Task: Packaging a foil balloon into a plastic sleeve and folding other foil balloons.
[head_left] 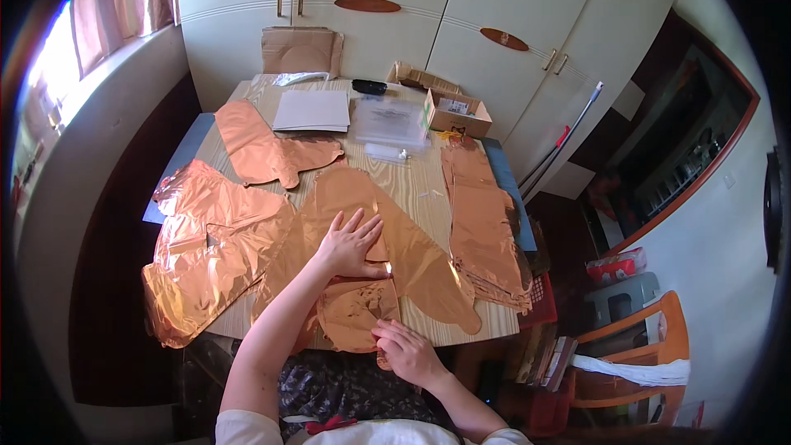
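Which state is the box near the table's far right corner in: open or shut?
The box is open: its top is uncovered, and contents show inside.

Foil (pixel 342 194) part-hidden by left hand (pixel 354 245)

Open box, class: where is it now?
In the head view, the box stands at the far right corner of the table, beside the plastic sheets and beyond the foil stack.
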Motion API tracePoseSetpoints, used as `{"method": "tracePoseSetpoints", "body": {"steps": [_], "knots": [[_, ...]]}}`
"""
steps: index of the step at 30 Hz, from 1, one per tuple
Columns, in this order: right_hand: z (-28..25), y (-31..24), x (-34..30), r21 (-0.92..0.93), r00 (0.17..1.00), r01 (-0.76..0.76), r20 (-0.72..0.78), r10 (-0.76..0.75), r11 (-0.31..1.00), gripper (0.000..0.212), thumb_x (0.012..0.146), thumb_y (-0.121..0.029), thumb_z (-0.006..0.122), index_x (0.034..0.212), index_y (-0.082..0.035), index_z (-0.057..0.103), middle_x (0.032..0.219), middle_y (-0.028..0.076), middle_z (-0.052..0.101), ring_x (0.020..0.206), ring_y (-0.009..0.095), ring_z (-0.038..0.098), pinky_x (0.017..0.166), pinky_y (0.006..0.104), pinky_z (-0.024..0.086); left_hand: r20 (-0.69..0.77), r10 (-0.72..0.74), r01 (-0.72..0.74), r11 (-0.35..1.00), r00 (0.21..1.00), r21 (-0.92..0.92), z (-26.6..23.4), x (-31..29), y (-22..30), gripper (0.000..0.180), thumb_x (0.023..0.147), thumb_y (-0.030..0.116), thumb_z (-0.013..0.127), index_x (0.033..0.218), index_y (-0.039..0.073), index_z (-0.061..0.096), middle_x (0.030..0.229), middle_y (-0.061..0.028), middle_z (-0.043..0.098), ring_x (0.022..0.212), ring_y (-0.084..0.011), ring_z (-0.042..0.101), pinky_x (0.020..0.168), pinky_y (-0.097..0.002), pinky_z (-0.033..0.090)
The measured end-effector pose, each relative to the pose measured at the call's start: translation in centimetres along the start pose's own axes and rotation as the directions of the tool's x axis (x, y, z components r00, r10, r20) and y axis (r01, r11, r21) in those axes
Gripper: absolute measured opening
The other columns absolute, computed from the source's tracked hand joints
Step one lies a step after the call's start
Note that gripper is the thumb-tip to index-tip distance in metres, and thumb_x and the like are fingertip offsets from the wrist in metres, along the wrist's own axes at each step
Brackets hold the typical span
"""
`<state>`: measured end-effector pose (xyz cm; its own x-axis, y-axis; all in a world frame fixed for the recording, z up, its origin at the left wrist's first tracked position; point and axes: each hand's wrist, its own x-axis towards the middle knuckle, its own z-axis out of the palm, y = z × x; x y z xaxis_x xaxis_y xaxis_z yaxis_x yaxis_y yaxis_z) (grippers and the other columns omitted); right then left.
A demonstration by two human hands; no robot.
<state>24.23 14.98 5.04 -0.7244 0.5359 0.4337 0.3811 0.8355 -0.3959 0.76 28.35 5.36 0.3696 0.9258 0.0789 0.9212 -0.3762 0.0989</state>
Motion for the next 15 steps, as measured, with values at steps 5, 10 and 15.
{"method": "tracePoseSetpoints", "body": {"steps": [5, 10, 15], "knots": [[-0.1, 0.5, -0.4, 0.166, 0.994, -0.020, -0.107, 0.038, 0.986, 0.023, 0.085, -0.010, 0.064, 0.104, -0.005, 0.052, 0.120, 0.014, 0.059, 0.114, 0.031, 0.058, 0.100, 0.0431, 0.046, 0.057, 0.020, -0.023, 0.999, 0.998, 0.037, 0.0, 0.1, -0.5, 0.120, 0.065, 0.086, 0.053, 0.152, 0.008, 0.025, 0.159, -0.0053, 0.024, 0.147, -0.0324, 0.016, 0.117, -0.0567, 0.012], [-1.3, 0.0, -0.4, 0.351, 0.950, -0.147, -0.211, 0.232, 0.925, 0.051, 0.080, -0.027, 0.072, 0.119, -0.003, 0.049, 0.126, 0.021, 0.052, 0.115, 0.039, 0.051, 0.097, 0.0472, 0.041, 0.077, 0.039, -0.037, 0.999, 0.996, -0.026, -0.8, 0.0, -0.2, 0.127, 0.058, 0.085, 0.061, 0.152, 0.006, 0.024, 0.159, -0.0086, 0.023, 0.147, -0.0353, 0.017, 0.117, -0.0569, 0.013], [-3.6, 0.1, 1.1, 0.199, 0.951, -0.309, 0.084, 0.297, 0.930, 0.098, 0.074, -0.061, 0.066, 0.142, 0.001, 0.032, 0.138, 0.025, 0.042, 0.129, 0.047, 0.037, 0.106, 0.0580, 0.029, 0.063, 0.052, -0.052, 0.999, 0.997, -0.011, -1.0, -0.3, -0.2, 0.132, 0.054, 0.086, 0.062, 0.151, 0.005, 0.024, 0.159, -0.0107, 0.023, 0.146, -0.0372, 0.017, 0.117, -0.0565, 0.013]]}}
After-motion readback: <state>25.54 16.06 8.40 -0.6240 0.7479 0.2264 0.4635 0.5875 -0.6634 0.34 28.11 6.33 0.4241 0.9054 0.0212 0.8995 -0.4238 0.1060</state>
